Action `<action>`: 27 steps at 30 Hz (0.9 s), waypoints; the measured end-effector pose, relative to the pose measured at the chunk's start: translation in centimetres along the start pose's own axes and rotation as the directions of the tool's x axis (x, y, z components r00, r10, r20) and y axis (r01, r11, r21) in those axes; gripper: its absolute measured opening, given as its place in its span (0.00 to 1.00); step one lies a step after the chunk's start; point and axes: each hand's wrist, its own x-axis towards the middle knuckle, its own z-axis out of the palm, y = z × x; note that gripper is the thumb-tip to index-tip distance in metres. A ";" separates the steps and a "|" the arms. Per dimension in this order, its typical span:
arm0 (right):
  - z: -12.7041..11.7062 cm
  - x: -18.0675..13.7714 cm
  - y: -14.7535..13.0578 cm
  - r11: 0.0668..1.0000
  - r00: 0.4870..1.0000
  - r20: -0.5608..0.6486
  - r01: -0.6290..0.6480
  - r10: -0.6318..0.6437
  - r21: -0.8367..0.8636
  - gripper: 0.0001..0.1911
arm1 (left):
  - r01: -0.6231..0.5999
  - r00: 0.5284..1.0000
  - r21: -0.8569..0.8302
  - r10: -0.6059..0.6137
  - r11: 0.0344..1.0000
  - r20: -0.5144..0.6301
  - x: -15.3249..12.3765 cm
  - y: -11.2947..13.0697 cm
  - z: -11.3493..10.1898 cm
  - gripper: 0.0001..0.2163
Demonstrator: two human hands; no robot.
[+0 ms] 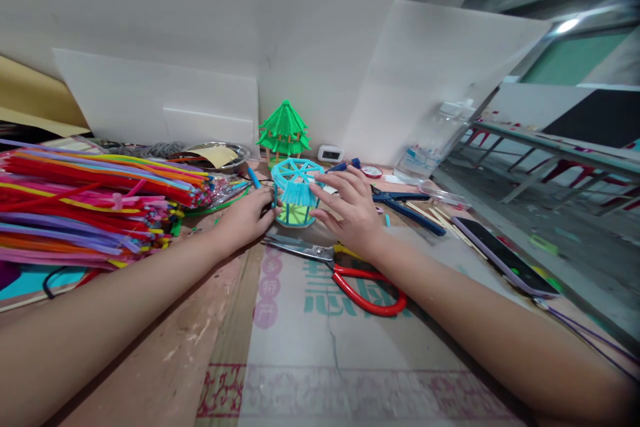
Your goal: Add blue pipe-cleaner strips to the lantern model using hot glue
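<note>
A small round model (294,188) in blue and teal stands on the table, with a spoked ring on top, thin posts, a pleated light-blue panel at the front and a yellow-green floor. My left hand (249,215) is closed at its left side, thumb and fingers against a post. On the right, my right hand (351,208) has its fingers spread, fingertips at the panel and upper rim; whether they press on it I cannot tell. Just in front lie red-handled scissors (369,290), blades pointing left. A green tiered pavilion model (285,130) stands behind.
Bundles of coloured pipe cleaners (90,203) fill the left. At the back are a metal dish (235,155), a small digital clock (331,153) and a plastic bottle (433,140). Blue-handled pliers (413,210) and a phone (503,253) lie right, near the table edge.
</note>
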 end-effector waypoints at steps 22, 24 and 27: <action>-0.2 -0.1 -0.5 1.000 1.000 -0.010 -0.013 0.013 0.027 0.20 | 0.029 1.000 0.018 -0.029 0.999 -0.009 -0.1 0.5 -0.2 0.12; -0.2 -0.2 -0.5 0.999 1.000 0.004 -0.028 0.028 0.030 0.20 | 0.019 1.000 -0.003 -0.019 1.000 -0.010 -0.1 0.5 -0.2 0.12; -0.4 -0.1 -0.5 0.995 0.997 0.024 -0.076 0.075 0.067 0.16 | 0.012 1.000 -0.004 -0.012 1.000 -0.012 -0.1 0.5 -0.1 0.11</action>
